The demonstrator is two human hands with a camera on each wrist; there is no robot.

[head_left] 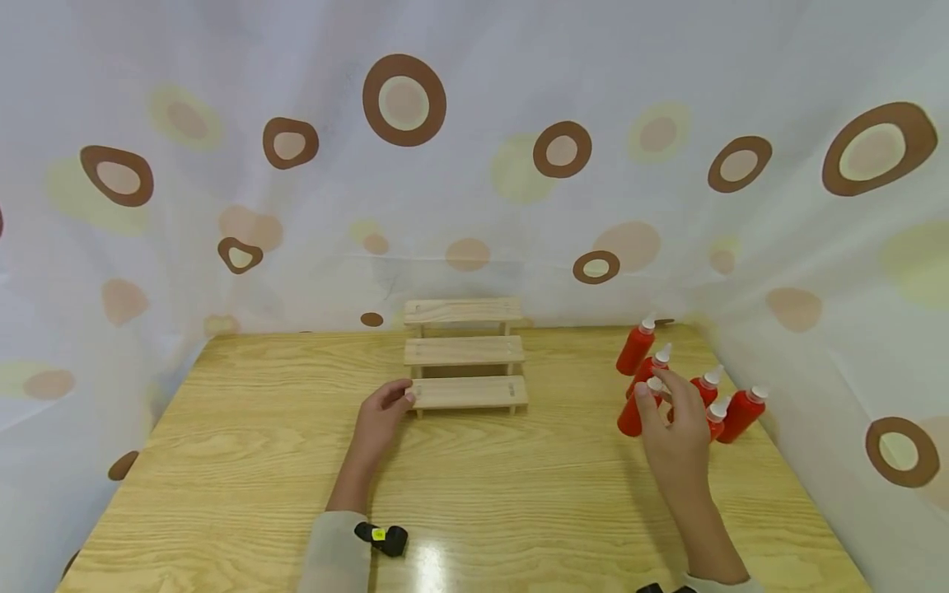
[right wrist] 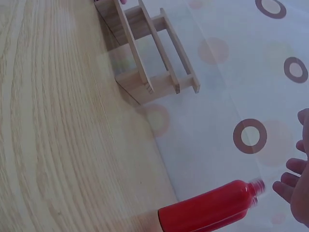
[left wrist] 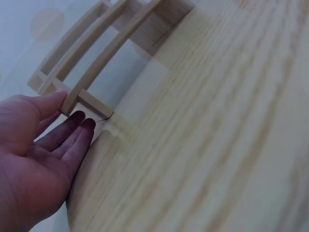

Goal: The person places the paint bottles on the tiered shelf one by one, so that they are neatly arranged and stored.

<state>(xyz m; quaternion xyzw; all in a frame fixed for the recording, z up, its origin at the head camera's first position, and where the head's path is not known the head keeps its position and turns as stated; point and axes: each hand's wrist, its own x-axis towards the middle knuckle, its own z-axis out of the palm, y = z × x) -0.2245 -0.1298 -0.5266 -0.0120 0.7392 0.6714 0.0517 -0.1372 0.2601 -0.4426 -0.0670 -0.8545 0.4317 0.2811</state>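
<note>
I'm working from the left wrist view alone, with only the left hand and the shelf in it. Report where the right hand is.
Observer: The head view has the right hand at a group of red bottles, to the right of the shelf.
Operator: Count them.
Observer: Six white tips show in the head view, so at least six.
Operator: Confirm whether it has gripped one.
Observer: In the right wrist view, no fingers are wrapped round the nearest one's red body; whether they touch its tip, I can't tell.
</note>
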